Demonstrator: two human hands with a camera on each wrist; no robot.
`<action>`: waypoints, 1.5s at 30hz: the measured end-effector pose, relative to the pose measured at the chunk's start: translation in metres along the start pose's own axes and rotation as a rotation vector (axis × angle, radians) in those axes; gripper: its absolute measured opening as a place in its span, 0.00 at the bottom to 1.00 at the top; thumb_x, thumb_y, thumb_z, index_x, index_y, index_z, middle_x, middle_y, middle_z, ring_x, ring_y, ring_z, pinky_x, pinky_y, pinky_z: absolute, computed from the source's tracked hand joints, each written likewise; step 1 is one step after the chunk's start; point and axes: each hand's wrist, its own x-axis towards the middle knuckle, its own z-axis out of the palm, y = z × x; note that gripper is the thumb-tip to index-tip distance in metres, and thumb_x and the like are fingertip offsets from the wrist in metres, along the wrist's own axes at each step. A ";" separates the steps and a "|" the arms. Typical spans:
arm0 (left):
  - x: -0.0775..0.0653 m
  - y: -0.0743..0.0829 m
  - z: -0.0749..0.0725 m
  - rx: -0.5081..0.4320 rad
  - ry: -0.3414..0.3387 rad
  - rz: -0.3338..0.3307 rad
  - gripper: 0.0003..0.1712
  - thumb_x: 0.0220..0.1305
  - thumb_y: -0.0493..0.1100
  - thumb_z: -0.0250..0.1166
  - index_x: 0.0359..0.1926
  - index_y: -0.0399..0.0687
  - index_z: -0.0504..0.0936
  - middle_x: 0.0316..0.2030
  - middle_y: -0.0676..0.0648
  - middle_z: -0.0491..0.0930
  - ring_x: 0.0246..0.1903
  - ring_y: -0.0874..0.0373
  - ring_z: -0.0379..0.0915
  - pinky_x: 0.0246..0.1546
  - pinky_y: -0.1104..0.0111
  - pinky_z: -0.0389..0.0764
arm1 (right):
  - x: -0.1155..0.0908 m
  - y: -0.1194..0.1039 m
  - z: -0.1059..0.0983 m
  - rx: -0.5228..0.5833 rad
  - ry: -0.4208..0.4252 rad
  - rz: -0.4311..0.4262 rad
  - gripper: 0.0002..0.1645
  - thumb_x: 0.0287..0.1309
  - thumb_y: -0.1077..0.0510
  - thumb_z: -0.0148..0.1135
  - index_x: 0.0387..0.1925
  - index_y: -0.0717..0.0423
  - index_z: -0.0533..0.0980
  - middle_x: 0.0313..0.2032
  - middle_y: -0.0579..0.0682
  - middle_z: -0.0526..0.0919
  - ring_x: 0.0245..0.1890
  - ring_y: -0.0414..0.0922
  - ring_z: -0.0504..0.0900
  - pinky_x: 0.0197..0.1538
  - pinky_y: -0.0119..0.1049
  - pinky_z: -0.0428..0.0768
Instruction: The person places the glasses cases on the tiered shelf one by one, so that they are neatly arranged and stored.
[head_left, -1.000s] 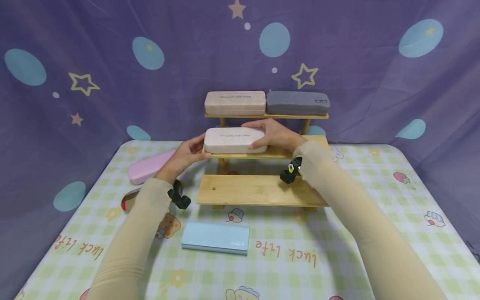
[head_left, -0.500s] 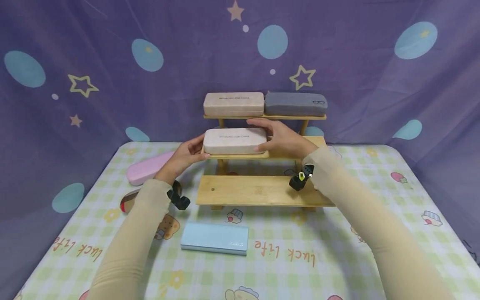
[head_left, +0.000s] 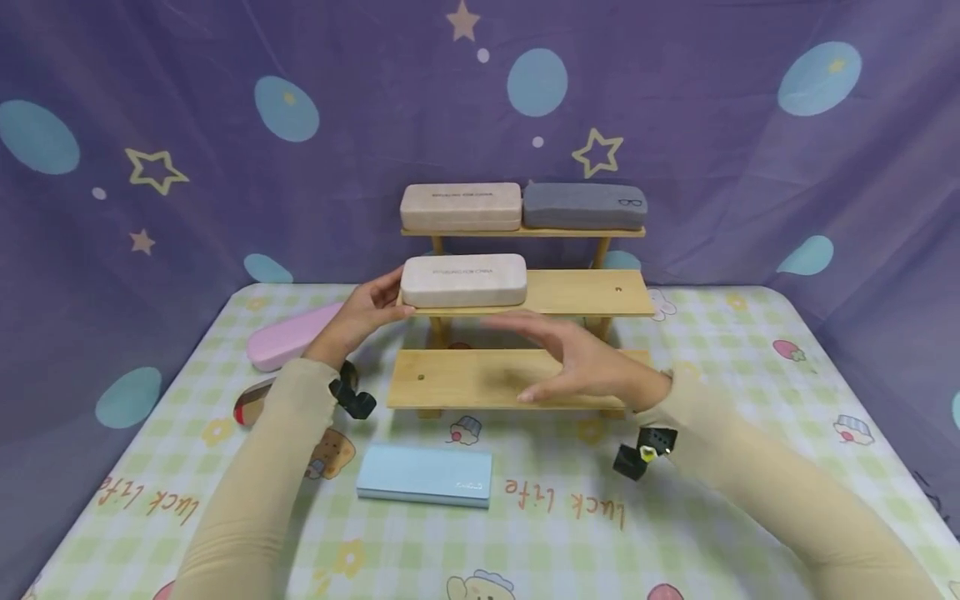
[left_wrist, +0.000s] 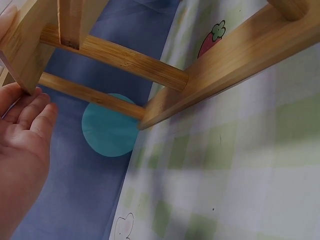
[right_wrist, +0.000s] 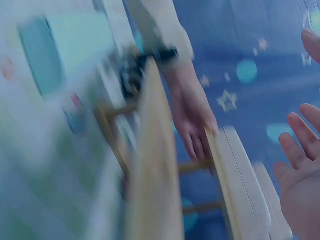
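Note:
A white glasses case [head_left: 465, 281] lies along the left part of the middle shelf of a three-tier wooden display stand [head_left: 588, 292]. My left hand [head_left: 362, 315] is at that shelf's left end, thumb at the front corner and fingers behind, beside the case. In the left wrist view, the fingers of the left hand [left_wrist: 25, 145] grip the board's end. My right hand [head_left: 581, 358] is in front of the stand, over the bottom shelf [head_left: 480, 379], fingers spread and holding nothing. The right wrist view shows its palm and fingers [right_wrist: 302, 145] apart from the case.
On the top shelf stand a beige glasses case [head_left: 461, 208] and a grey-blue one [head_left: 585, 207]. A pink case [head_left: 288, 337] and a brown item with a red edge [head_left: 251, 402] lie at the left. A light blue case [head_left: 425, 477] lies in front of the stand.
My right hand has let go of the white case's right end and moved down toward me. My left hand stays at the shelf's left end.

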 end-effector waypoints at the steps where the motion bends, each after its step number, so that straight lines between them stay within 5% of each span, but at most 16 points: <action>1: 0.000 0.000 0.000 -0.003 0.001 0.000 0.43 0.61 0.28 0.61 0.72 0.37 0.49 0.70 0.35 0.52 0.67 0.43 0.53 0.50 0.78 0.73 | -0.004 -0.002 0.007 -0.007 -0.015 -0.007 0.51 0.45 0.62 0.74 0.69 0.58 0.59 0.69 0.55 0.60 0.70 0.46 0.54 0.71 0.41 0.52; 14: -0.001 0.001 0.000 -0.004 -0.005 0.007 0.42 0.61 0.27 0.59 0.72 0.37 0.49 0.70 0.36 0.52 0.68 0.44 0.52 0.51 0.77 0.73 | -0.039 0.010 0.096 0.100 -0.085 0.011 0.46 0.48 0.58 0.72 0.68 0.53 0.61 0.68 0.49 0.62 0.69 0.47 0.58 0.68 0.45 0.59; 22: 0.001 0.000 0.000 -0.011 -0.001 0.001 0.42 0.61 0.27 0.60 0.72 0.38 0.50 0.70 0.37 0.53 0.68 0.45 0.53 0.51 0.77 0.73 | -0.044 0.031 0.137 0.139 0.064 0.155 0.40 0.47 0.57 0.73 0.63 0.56 0.67 0.65 0.54 0.66 0.69 0.49 0.59 0.68 0.43 0.58; 30: 0.001 0.001 0.000 -0.004 0.001 -0.016 0.42 0.61 0.28 0.60 0.72 0.39 0.50 0.70 0.38 0.53 0.68 0.46 0.54 0.50 0.77 0.73 | -0.041 0.046 0.157 0.157 0.242 0.242 0.42 0.41 0.57 0.77 0.60 0.56 0.69 0.65 0.54 0.66 0.66 0.50 0.63 0.65 0.36 0.60; 36: 0.000 0.001 0.000 -0.003 0.002 -0.001 0.42 0.61 0.28 0.60 0.72 0.38 0.50 0.70 0.36 0.52 0.68 0.44 0.53 0.50 0.77 0.73 | -0.038 0.047 0.162 0.176 0.273 0.312 0.48 0.36 0.58 0.79 0.62 0.57 0.68 0.65 0.53 0.65 0.65 0.50 0.62 0.65 0.35 0.60; 45: 0.000 0.000 -0.001 -0.019 0.007 -0.006 0.42 0.61 0.28 0.60 0.72 0.38 0.50 0.70 0.36 0.53 0.68 0.45 0.54 0.50 0.77 0.73 | -0.036 0.051 0.167 -0.014 0.244 0.375 0.53 0.31 0.55 0.81 0.64 0.55 0.66 0.65 0.49 0.67 0.65 0.49 0.64 0.66 0.45 0.62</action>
